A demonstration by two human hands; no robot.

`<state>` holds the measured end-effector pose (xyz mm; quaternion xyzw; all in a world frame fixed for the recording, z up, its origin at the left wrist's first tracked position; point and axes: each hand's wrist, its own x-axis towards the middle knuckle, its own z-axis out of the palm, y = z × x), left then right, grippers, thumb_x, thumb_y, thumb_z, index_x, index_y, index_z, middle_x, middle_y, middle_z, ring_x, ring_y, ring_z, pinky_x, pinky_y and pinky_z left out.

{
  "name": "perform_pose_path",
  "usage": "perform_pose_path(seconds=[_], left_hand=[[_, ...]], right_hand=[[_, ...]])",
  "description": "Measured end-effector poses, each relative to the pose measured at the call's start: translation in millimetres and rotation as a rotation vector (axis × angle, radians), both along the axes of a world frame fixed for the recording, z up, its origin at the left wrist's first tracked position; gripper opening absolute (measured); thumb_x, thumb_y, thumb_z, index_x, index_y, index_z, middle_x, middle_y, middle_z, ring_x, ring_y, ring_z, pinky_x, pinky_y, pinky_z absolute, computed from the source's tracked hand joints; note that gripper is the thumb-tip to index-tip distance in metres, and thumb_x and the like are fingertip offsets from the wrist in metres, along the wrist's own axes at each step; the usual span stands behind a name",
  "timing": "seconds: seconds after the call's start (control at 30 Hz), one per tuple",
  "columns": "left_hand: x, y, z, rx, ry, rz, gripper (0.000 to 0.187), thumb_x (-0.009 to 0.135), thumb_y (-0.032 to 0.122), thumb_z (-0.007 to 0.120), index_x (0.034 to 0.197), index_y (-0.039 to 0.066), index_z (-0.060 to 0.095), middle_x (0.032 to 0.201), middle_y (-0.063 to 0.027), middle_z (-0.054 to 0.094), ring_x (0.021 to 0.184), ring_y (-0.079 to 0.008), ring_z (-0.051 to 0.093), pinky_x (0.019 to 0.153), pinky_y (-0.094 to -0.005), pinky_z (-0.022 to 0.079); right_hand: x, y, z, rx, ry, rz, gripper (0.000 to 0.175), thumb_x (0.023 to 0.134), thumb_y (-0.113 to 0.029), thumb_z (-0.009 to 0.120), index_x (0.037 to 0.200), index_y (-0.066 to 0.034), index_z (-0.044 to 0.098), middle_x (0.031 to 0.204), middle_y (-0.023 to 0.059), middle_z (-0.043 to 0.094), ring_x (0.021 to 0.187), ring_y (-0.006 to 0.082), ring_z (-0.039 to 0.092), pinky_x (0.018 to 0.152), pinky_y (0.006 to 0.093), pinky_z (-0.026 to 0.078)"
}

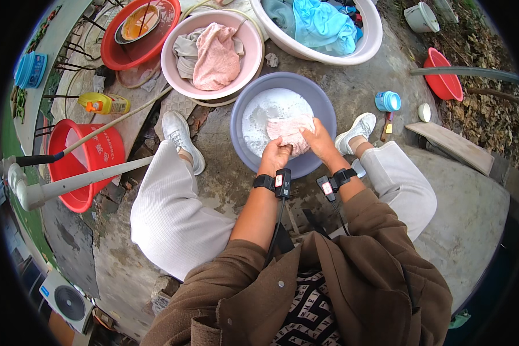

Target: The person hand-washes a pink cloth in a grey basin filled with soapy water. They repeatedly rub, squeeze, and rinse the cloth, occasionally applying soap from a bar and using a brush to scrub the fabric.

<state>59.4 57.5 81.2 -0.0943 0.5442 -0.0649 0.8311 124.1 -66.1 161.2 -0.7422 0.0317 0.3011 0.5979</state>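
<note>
A wet pale-pink cloth (pixel 287 129) is stretched between my two hands over a grey-blue plastic basin (pixel 326 116). White suds (pixel 255 123) cover the water inside the basin. My left hand (pixel 277 155) pinches the cloth's lower left edge, and my right hand (pixel 319 139) grips its right side. The cloth's far edge meets the foam; whether part of it is under water cannot be seen. Both wrists carry black straps with small cabled devices.
Beyond stand a pink basin (pixel 168 65) of cloths and a large white basin (pixel 281 43) of blue garments. A red bucket (pixel 106 149), a white pipe (pixel 86 179) and a yellow bottle (pixel 112 104) are on the left. An open blue tub (pixel 384 102) and a brush (pixel 388 125) lie right.
</note>
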Motion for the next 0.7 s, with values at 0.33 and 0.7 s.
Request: perform_pose_path(seconds=[0.33, 0.7], left_hand=[[-2.7, -11.0, 21.8, 0.174, -0.382, -0.235, 0.054, 0.104, 0.049, 0.036, 0.135, 0.006, 0.047, 0.123, -0.013, 0.061, 0.111, -0.029, 0.061, 0.095, -0.0445, 0.052], [-0.8, -14.0, 32.5, 0.159, -0.295, -0.284, 0.061, 0.1, 0.062, 0.036, 0.131, 0.011, 0.051, 0.122, -0.01, 0.062, 0.107, -0.0238, 0.063, 0.084, -0.0363, 0.055]], right_hand=[[-13.3, 55.5, 18.1, -0.718, -0.285, 0.373, 0.039, 0.089, -0.044, 0.061, 0.091, -0.0046, 0.062, 0.089, 0.0239, 0.069, 0.088, 0.0418, 0.066, 0.075, 0.0491, 0.052], [-31.1, 63.5, 11.0, -0.731, -0.286, 0.405, 0.043, 0.091, -0.05, 0.056, 0.094, -0.0093, 0.07, 0.084, 0.0193, 0.07, 0.083, 0.04, 0.067, 0.076, 0.0481, 0.052]])
